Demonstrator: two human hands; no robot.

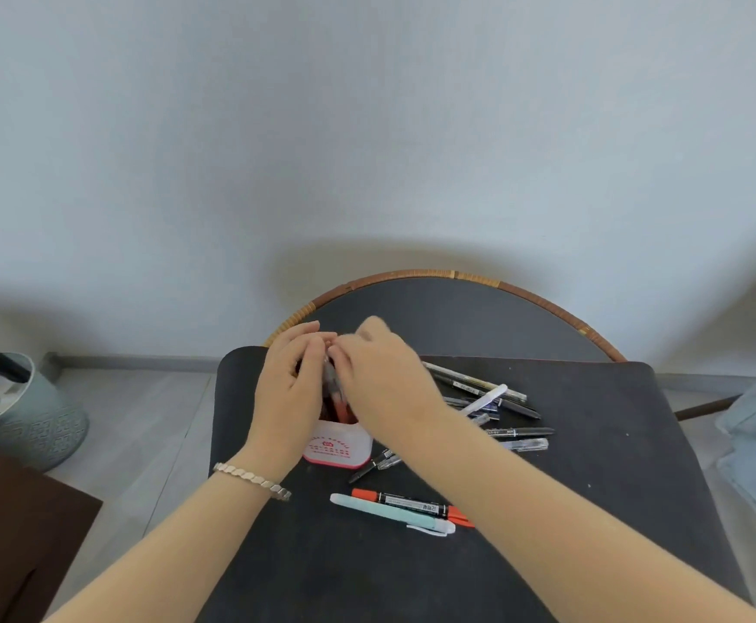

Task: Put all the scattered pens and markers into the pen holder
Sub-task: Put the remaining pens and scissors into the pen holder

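Black tabletop (547,555) carries the white pen holder (337,445). Nearer than the holder lie a pale blue pen (389,514) and an orange-capped marker (412,503); right of it, a loose heap of pens (493,406). Above the holder, the left hand (288,388) and right hand (382,375) close together around pens already standing inside. Best to steady them and feed tips straight down.

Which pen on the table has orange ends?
The black marker with orange caps, lying nearest the person beside the pale blue pen. The other loose pens are black, clear or white.
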